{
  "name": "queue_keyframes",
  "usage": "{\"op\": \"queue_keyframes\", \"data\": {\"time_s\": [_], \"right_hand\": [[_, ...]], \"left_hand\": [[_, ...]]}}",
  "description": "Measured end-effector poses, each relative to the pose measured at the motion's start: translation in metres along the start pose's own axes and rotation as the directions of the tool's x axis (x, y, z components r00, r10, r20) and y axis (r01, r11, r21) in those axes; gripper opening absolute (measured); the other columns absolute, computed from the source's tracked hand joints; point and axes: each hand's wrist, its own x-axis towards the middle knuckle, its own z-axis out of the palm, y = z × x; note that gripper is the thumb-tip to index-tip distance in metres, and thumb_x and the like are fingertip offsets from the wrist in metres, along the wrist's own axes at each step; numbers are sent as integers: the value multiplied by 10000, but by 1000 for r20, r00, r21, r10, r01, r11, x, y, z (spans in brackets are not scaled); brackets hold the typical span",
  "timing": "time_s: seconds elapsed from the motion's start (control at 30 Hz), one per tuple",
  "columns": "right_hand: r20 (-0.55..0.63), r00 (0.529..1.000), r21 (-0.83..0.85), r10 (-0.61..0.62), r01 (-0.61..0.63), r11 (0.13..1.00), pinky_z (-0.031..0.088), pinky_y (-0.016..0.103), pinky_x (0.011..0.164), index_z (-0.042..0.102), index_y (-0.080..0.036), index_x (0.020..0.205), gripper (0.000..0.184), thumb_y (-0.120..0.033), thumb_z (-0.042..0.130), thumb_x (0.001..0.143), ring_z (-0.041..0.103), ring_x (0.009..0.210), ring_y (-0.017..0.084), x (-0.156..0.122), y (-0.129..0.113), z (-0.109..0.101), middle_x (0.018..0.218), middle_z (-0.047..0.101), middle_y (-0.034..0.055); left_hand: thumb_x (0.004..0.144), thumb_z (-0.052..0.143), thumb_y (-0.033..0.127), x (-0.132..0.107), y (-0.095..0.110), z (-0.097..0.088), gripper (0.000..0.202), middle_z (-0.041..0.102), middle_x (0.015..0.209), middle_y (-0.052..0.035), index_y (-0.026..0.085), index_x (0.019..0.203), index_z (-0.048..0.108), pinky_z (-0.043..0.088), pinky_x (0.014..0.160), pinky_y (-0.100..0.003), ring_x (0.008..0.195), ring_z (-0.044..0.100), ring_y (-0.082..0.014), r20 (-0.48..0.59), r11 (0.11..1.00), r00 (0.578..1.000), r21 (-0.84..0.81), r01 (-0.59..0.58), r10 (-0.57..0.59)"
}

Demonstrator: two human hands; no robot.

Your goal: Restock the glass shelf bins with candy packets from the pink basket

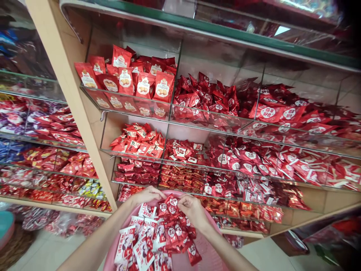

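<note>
A red-and-white snack sachet (172, 201) is pinched between the closed fingers of the left hand (148, 195) and right hand (193, 210), above the far rim of a pink plastic basket (210, 241) heaped with similar sachets (160, 235). Glass shelves (135, 152) of red packets stand just beyond that rim.

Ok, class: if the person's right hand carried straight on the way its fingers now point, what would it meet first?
The right hand points inward, its fingers right at the red sachets piled in the pink basket, so a sachet comes first; the left hand lies beyond, though depth is hard to judge.
</note>
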Motion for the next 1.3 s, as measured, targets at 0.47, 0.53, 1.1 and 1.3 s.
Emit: {"op": "queue_keyframes", "data": {"time_s": [0.47, 0.53, 1.1, 1.3], "right_hand": [[32, 999, -129, 7, -3, 992, 427, 236, 550, 534, -194, 691, 33, -189, 555, 717, 539, 585, 128, -10, -18, 28, 659, 579, -7], [-12, 992, -12, 123, -123, 992, 437, 241, 510, 516, -200, 740, 127, -261, 613, 687, 546, 545, 128, -9, -16, 30, 645, 575, -19], [135, 951, 269, 278, -305, 914, 404, 219, 453, 513, -175, 615, 311, -449, 641, 690, 489, 430, 85, -14, -28, 30, 505, 568, -33], [221, 920, 291, 323, -379, 879, 473, 243, 493, 543, -169, 704, 396, -534, 680, 631, 567, 471, 108, -10, -31, 19, 567, 612, -13]], "left_hand": [[619, 729, 458, -6, 11, 11, 345, 691, 690, -14, 139, 751, 726, 447, 675, -245, 628, 574, -111, -28, 995, 1000, -95, -5, 3], [613, 731, 466, -9, 14, 11, 350, 687, 682, -12, 137, 731, 720, 443, 675, -248, 625, 570, -111, -41, 995, 999, -98, -2, -2], [728, 636, 498, -25, 19, -1, 354, 535, 658, 44, 147, 756, 601, 374, 606, -196, 609, 469, -75, -78, 994, 996, -99, -46, 38], [718, 647, 492, -20, 22, -1, 349, 575, 636, 33, 146, 753, 627, 384, 595, -207, 587, 495, -83, -55, 992, 998, -124, -18, 11]]}}
